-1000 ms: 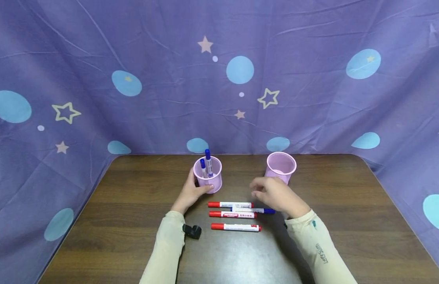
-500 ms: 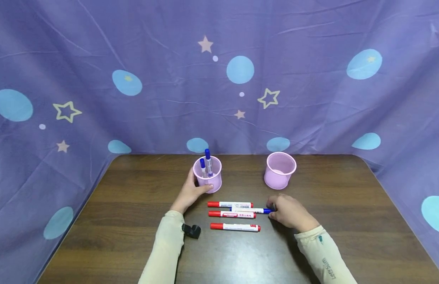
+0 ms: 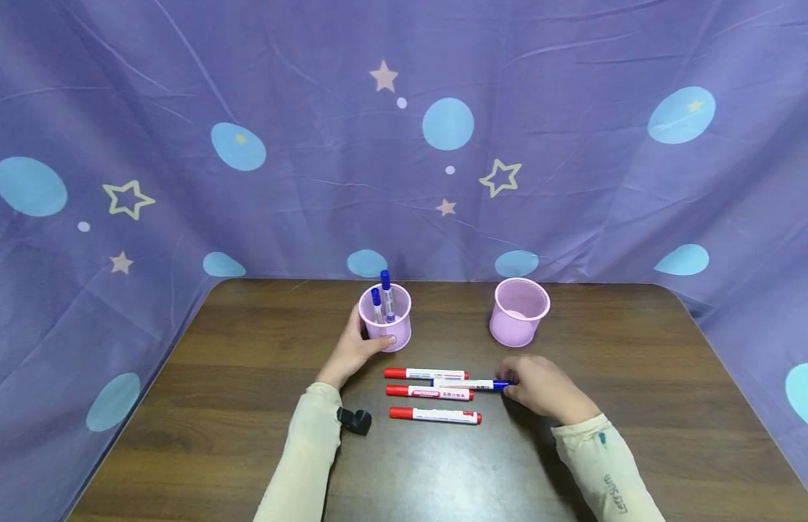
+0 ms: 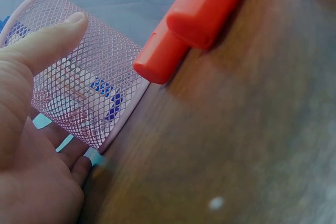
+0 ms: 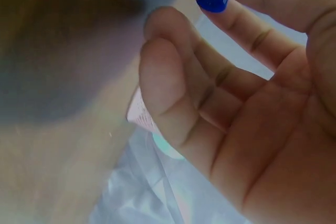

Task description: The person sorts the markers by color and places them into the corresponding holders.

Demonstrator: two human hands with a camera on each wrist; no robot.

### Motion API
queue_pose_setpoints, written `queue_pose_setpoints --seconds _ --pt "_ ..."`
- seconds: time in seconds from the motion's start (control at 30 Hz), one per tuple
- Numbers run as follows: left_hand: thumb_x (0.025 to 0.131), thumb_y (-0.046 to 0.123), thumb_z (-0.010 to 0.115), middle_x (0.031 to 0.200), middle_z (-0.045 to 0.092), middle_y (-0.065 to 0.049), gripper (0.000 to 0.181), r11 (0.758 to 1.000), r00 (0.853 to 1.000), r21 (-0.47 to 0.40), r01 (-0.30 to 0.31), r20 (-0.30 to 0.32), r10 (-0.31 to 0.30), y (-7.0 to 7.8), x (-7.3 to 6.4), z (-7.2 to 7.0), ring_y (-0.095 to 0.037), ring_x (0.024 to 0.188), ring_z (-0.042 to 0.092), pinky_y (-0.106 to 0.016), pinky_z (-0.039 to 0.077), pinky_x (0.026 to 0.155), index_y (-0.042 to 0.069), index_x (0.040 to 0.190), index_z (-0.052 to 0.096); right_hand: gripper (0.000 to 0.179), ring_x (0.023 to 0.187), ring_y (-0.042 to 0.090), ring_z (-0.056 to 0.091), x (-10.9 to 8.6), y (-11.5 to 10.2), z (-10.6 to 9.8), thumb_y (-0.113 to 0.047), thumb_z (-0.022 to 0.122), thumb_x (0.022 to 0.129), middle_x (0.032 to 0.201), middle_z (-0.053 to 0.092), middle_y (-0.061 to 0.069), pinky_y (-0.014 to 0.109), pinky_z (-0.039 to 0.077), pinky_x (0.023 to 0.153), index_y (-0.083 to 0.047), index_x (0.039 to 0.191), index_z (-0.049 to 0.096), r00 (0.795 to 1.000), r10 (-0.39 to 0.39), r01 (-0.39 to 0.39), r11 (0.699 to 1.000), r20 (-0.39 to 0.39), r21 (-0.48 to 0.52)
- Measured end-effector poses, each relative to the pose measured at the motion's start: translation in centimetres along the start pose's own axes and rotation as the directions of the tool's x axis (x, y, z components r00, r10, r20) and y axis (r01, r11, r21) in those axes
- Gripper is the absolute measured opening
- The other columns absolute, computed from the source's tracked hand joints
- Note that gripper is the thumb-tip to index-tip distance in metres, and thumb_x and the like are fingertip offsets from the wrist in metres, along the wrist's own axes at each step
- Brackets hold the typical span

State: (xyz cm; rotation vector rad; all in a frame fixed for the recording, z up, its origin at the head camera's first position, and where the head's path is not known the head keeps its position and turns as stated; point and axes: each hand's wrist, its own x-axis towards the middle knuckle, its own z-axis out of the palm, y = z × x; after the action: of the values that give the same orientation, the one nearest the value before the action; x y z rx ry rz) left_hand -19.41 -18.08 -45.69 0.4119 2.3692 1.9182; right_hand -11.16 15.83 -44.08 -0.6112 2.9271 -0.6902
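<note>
Blue pen [image 3: 469,385]: between the far two red pens [image 3: 437,375], one end in my right hand [image 3: 543,386]
Right hand: I pinch that blue end between thumb and finger
Red pens: three, lying side by side on the table [image 3: 639,377]
Left hand [image 3: 349,355]: I grip the left cup [image 3: 399,337], thumb across its front
Left cup: upright, two pens [image 3: 388,303] standing inside
Right cup [image 3: 510,332]: upright, beyond my right hand

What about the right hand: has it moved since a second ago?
Yes: the right hand moved rightward and toward the person, relative to the right pink cup.
</note>
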Motion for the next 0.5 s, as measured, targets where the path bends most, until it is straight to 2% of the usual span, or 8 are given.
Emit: queue_pose_setpoints --seconds 0.23,0.5 --pt "0.081 0.0 0.08 0.153 0.038 -0.025 0.097 1.0 1.0 -0.017 -0.013 -0.017 0.012 -3.3 1.4 -0.1 -0.039 0.14 0.036 -0.048 0.025 0.117 0.003 0.158 0.02 0.02 0.061 0.011 0.046 -1.2 0.3 -2.7 -0.004 0.077 0.079 0.065 0.05 -0.01 0.034 0.041 0.057 -0.017 0.078 0.061 0.999 0.012 -0.01 0.999 -0.039 0.035" --pt "0.08 0.009 0.083 0.152 0.041 -0.021 0.096 0.999 0.999 0.026 -0.02 -0.043 0.021 -4.1 1.2 -0.2 -0.036 0.139 0.038 -0.05 0.026 0.117 0.006 0.156 0.026 0.021 0.064 0.01 0.05 -2.9 0.0 -5.1 -0.002 0.074 0.079 0.07 0.055 -0.011 0.032 0.043 0.058 -0.019 0.081 0.061 0.994 0.015 -0.006 0.997 -0.106 0.079"
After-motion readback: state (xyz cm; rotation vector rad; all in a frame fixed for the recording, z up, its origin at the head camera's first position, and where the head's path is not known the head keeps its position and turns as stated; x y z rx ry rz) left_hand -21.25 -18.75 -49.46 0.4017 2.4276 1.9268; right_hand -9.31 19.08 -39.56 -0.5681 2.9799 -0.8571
